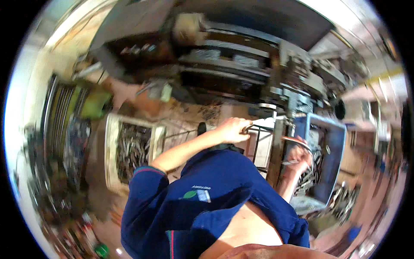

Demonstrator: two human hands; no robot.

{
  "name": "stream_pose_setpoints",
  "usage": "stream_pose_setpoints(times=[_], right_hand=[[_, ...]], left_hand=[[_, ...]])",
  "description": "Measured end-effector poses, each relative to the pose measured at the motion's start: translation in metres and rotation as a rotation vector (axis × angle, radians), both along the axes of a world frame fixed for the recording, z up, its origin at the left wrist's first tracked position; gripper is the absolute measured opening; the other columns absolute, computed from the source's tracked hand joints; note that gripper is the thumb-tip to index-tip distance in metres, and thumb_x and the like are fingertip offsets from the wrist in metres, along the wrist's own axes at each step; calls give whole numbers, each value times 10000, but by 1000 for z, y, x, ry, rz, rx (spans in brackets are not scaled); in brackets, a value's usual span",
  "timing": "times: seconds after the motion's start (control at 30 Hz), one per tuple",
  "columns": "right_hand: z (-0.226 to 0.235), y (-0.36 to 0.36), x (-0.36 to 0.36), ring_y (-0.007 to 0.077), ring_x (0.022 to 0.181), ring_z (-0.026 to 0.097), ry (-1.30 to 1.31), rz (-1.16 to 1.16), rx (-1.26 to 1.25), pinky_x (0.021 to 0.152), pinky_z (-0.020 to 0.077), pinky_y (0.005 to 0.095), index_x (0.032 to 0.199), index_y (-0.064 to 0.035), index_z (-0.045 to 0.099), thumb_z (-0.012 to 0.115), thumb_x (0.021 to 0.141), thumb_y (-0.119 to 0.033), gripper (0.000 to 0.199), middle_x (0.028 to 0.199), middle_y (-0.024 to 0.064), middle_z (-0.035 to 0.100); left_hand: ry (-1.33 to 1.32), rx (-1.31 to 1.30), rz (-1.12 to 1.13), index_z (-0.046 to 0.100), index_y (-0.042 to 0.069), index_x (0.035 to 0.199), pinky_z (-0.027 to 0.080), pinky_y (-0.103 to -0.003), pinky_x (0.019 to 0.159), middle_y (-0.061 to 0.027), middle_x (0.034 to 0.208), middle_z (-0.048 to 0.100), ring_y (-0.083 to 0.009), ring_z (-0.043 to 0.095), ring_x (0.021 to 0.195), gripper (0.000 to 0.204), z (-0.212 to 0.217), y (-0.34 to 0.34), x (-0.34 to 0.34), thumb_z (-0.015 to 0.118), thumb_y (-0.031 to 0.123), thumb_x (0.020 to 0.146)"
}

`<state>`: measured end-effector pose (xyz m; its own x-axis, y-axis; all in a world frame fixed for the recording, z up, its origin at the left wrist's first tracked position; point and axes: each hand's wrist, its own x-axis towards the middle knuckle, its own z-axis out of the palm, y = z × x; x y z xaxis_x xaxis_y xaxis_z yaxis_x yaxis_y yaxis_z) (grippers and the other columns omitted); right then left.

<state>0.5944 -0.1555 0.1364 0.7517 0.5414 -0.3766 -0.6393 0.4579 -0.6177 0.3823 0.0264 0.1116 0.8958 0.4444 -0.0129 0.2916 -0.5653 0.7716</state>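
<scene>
The left hand point(236, 129) is closed round a dark handle point(247, 128), apparently for leverage. The right hand point(299, 157) blurs beside a metal piece point(291, 139); I cannot tell whether its fingers grip. The blue bin point(334, 159) right and white bin point(111, 155) left probably keep parts within reach, near the machine point(228, 80).

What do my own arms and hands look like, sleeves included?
Your left hand and left forearm are bare, below a short navy sleeve edged with thin red trim. Your right hand is motion-blurred but looks ungloved; its sleeve edge is unclear. I see no watch or cables.
</scene>
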Motion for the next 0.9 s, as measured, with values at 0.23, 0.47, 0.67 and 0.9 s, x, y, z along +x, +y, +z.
stream_pose_setpoints(times=[0.23,0.47,0.67,0.9], right_hand=[[-37,-62,99,87,490,389,-1,137,362,415,351,185,1244,144,303,609,662,-158,724,1332,257,330],[-5,35,-20,50,512,371,-5,540,399,439,354,159,1276,108,300,710,678,-195,785,1321,243,350],[11,84,-112,10,504,355,-30,761,166,433,334,134,1297,67,285,700,705,-350,834,1287,233,394],[9,119,-146,26,472,342,3,882,131,409,317,146,1267,68,346,676,707,-309,751,1206,236,476]], left_hand=[[119,-48,477,542,2,1112,484,-387,647,-185,753,621,-313,617,720,519,-25,12,-98,638,279,683],[-133,-349,883,576,-20,1035,467,-269,631,-94,786,635,-125,572,704,363,-38,14,-241,645,207,760],[13,-458,1543,624,-37,910,489,-297,564,-109,684,631,-176,608,568,289,-133,12,-426,584,194,742],[756,-363,1441,633,29,897,486,-402,776,-183,898,636,-299,616,886,309,-199,35,-450,583,284,729]])
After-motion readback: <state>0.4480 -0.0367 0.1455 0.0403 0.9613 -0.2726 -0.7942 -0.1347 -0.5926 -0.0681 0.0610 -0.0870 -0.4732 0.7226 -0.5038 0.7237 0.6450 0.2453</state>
